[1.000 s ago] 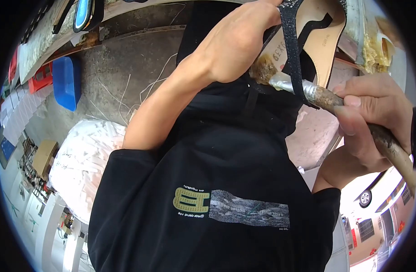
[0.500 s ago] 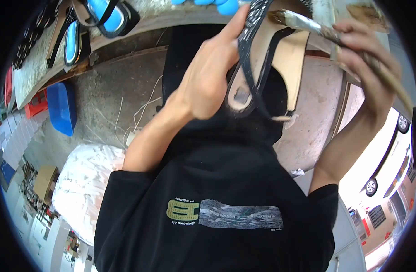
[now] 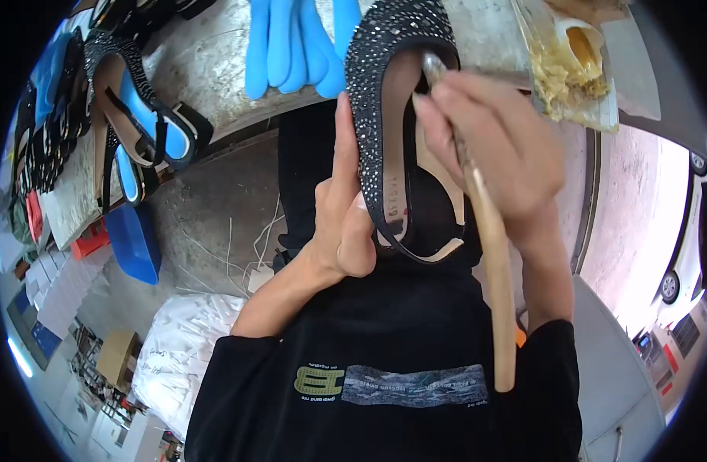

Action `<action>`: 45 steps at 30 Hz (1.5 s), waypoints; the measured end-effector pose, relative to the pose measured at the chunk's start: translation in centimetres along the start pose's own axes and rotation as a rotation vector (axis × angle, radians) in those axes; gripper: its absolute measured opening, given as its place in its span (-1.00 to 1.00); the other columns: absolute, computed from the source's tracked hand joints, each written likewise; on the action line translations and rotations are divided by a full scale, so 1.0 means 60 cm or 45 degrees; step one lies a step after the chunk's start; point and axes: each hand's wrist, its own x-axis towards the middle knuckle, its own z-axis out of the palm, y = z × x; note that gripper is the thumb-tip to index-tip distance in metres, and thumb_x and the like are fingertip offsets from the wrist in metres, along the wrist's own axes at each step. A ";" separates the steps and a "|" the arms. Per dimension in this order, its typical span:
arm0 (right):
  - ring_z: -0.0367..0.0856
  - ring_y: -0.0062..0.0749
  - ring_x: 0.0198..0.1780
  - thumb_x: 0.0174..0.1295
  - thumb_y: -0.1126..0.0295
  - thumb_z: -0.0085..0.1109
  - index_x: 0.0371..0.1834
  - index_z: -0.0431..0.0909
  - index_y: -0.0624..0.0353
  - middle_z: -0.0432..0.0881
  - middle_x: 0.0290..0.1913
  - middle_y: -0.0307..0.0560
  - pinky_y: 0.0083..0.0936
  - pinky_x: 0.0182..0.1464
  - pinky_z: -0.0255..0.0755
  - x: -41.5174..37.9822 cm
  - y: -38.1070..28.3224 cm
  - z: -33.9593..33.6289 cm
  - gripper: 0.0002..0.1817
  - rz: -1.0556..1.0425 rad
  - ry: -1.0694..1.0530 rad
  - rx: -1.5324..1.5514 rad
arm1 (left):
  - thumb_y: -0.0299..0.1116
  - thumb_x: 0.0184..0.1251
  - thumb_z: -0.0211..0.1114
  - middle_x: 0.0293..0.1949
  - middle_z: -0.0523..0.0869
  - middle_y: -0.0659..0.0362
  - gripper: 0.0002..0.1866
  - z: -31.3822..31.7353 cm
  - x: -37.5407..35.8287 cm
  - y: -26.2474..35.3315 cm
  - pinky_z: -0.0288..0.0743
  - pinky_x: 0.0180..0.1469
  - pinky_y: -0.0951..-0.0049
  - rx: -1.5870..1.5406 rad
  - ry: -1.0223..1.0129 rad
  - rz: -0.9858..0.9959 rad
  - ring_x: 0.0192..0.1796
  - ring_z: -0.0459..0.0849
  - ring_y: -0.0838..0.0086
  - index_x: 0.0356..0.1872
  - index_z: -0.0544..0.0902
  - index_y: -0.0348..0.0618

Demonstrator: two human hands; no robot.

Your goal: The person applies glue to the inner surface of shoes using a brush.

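My left hand (image 3: 344,212) grips a black sandal (image 3: 366,100) along its left side, with fingers against its glittery, stone-studded upper. The sandal's toe points away from me over the bench edge, and its ankle strap hangs near my shirt. Within my right hand (image 3: 501,146) is a brush (image 3: 490,239) with a long wooden handle. Its tip reaches into the front of the sandal; the bristles are hidden there. Several blue insoles (image 3: 288,46) lie on the bench just beyond the sandal.
The worn bench (image 3: 207,73) runs across the top. Finished-looking black sandals (image 3: 168,138) crowd its left end. At the right sits a board with yellowish glue (image 3: 573,85). A blue bin (image 3: 134,242) and a stuffed white sack (image 3: 180,350) stand on the floor at left.
The sandal has turned more upright and shows its studded upper. My right hand has moved left and brought the brush tip into the toe area. More of the bench is in view.
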 end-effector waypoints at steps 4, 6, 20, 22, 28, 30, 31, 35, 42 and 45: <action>0.63 -0.41 -0.44 0.11 0.63 0.35 -0.34 0.67 0.34 0.75 -0.28 -0.07 -0.63 -0.39 0.51 -0.015 -0.043 -0.013 -0.94 0.357 0.070 0.062 | -0.25 0.29 -0.17 0.45 0.32 -0.29 -0.15 -0.002 0.008 -0.029 0.50 0.00 0.28 0.109 0.083 0.242 0.14 0.58 0.03 0.58 -0.16 -0.43; 0.62 -0.43 -0.51 0.17 0.63 0.28 -0.38 0.65 0.32 0.74 -0.33 -0.04 -0.64 -0.43 0.50 -0.013 -0.072 -0.019 -0.99 0.598 0.104 0.139 | -0.30 0.25 -0.14 0.41 0.38 -0.35 -0.13 -0.006 0.009 -0.036 0.61 -0.17 0.33 0.152 0.132 0.310 -0.01 0.71 0.01 0.57 -0.16 -0.49; 0.49 -0.70 -0.43 0.57 0.33 -0.22 0.21 0.56 0.23 0.72 -0.13 0.02 -0.81 -0.39 0.40 -0.030 0.064 -0.091 -0.62 0.416 0.128 0.442 | -0.28 0.33 -0.18 0.40 0.46 -0.18 -0.24 -0.060 0.034 -0.003 0.48 0.17 0.36 0.030 0.123 0.058 0.22 0.62 0.14 0.56 0.07 -0.42; 0.43 -0.77 -0.54 0.55 0.31 -0.08 0.15 0.60 0.26 0.71 -0.18 -0.04 -0.87 -0.53 0.26 0.005 0.117 -0.077 -0.66 0.730 -0.122 1.087 | -0.26 0.39 -0.17 0.38 0.47 -0.18 -0.28 -0.081 0.037 0.002 0.48 0.18 0.33 -0.081 0.074 0.006 0.19 0.63 0.14 0.55 0.11 -0.41; 0.42 -0.59 -0.73 0.11 0.59 0.43 -0.63 0.54 0.29 0.61 -0.63 -0.07 -0.73 -0.70 0.28 0.122 0.000 0.026 -0.75 1.509 -0.854 1.263 | -0.21 0.56 -0.16 0.22 0.58 -0.15 -0.40 -0.107 0.050 0.032 0.50 0.12 0.28 -0.288 -0.082 -0.162 -0.01 0.66 0.17 0.48 0.25 -0.40; 0.36 -0.62 -0.82 0.15 0.51 0.45 -0.68 0.53 0.24 0.60 -0.69 -0.07 -0.79 -0.80 0.20 0.124 0.048 0.037 -0.69 1.360 -0.603 0.833 | -0.23 0.55 -0.16 0.11 0.65 -0.15 -0.41 -0.108 0.051 0.041 0.52 0.01 0.30 -0.111 -0.061 -0.179 -0.14 0.68 0.19 0.46 0.27 -0.43; 0.35 -0.62 -0.83 0.16 0.51 0.44 -0.66 0.54 0.24 0.60 -0.69 -0.08 -0.78 -0.82 0.20 0.128 0.080 0.034 -0.71 1.311 -0.536 0.892 | -0.23 0.55 -0.16 0.11 0.65 -0.15 -0.41 -0.110 0.050 0.037 0.52 0.01 0.30 -0.119 -0.064 -0.174 -0.14 0.68 0.19 0.46 0.27 -0.43; 0.34 -0.59 -0.88 0.19 0.54 0.37 -0.64 0.55 0.22 0.60 -0.71 -0.05 -0.75 -0.88 0.17 0.099 0.138 0.028 -0.74 1.412 -0.214 1.170 | -0.22 0.55 -0.19 0.05 0.69 -0.15 -0.42 -0.121 0.047 0.002 0.53 -0.03 0.29 -0.282 -0.097 -0.119 -0.14 0.68 0.17 0.40 0.32 -0.47; 0.35 -0.59 -0.82 0.11 0.53 0.48 -0.70 0.56 0.26 0.59 -0.71 -0.12 -0.77 -0.77 0.23 0.130 0.018 0.026 -0.69 1.353 -0.723 1.104 | -0.21 0.48 -0.24 0.30 0.49 -0.10 -0.35 -0.113 0.051 0.007 0.31 0.27 0.27 -0.382 -0.113 -0.156 0.22 0.47 0.19 0.48 0.22 -0.42; 0.36 -0.59 -0.82 0.12 0.52 0.47 -0.66 0.57 0.27 0.56 -0.72 -0.15 -0.77 -0.78 0.23 0.127 0.080 0.026 -0.72 1.291 -0.386 1.079 | -0.21 0.44 -0.26 0.43 0.38 -0.07 -0.31 -0.108 0.050 0.012 0.19 0.42 0.26 -0.429 -0.087 -0.156 0.40 0.36 0.20 0.53 0.18 -0.39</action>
